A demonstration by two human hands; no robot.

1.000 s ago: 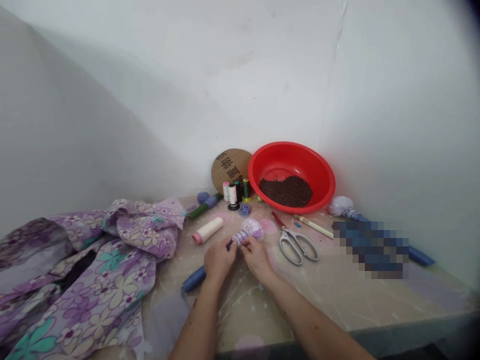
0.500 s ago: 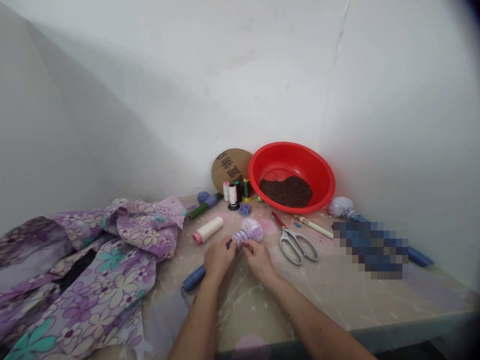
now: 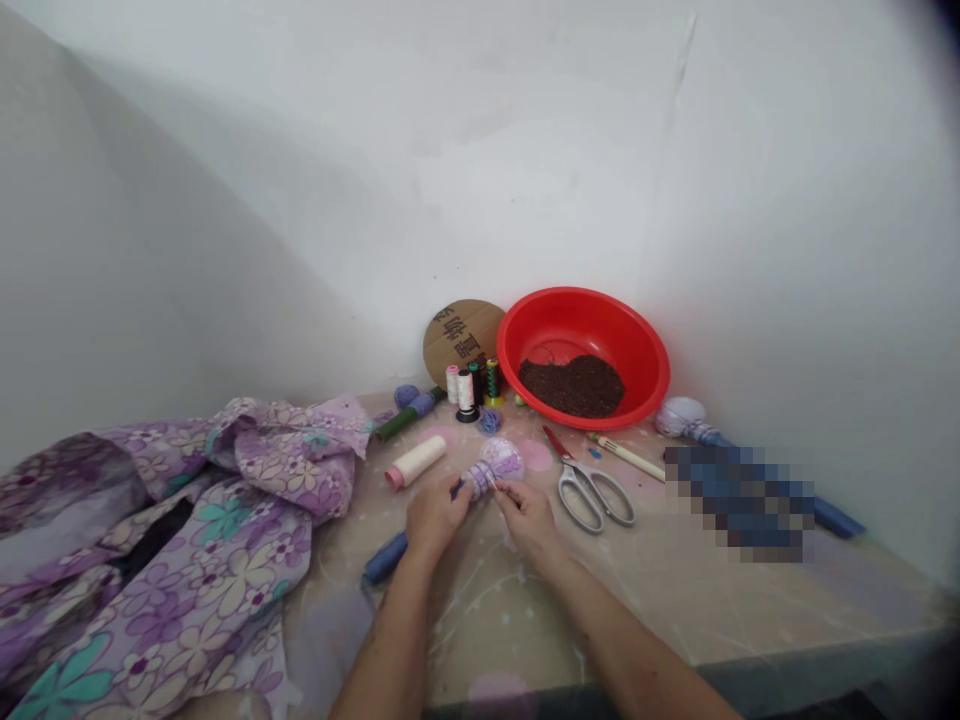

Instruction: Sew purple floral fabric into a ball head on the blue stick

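My left hand [image 3: 436, 520] is closed round the neck of a blue-handled stick [image 3: 386, 558] with a round head. Purple flowered cloth [image 3: 501, 460] covers the head, gathered and bound with dark purple windings just below it. Close to that neck, my right hand [image 3: 529, 518] has thumb and forefinger pinched together. A thin pale thread [image 3: 492, 482] shows at its fingertips, running to the binding. The handle slants down to the left, partly behind my left wrist. A large cream thread spool [image 3: 415, 463] lies just beyond my left hand.
Silver scissors [image 3: 589, 490] with red blades lie right of my hands. Behind stand small thread spools [image 3: 466, 395], a cardboard disc [image 3: 461, 335] and a red basin [image 3: 656, 375] holding dark brown material. Flowered fabric [image 3: 247, 530] is heaped left; a white-headed stick [image 3: 681, 415] lies right.
My right hand has shifted slightly right, away from the bound neck, and the pale thread now shows at its fingertips. My left hand keeps its grip with little movement.
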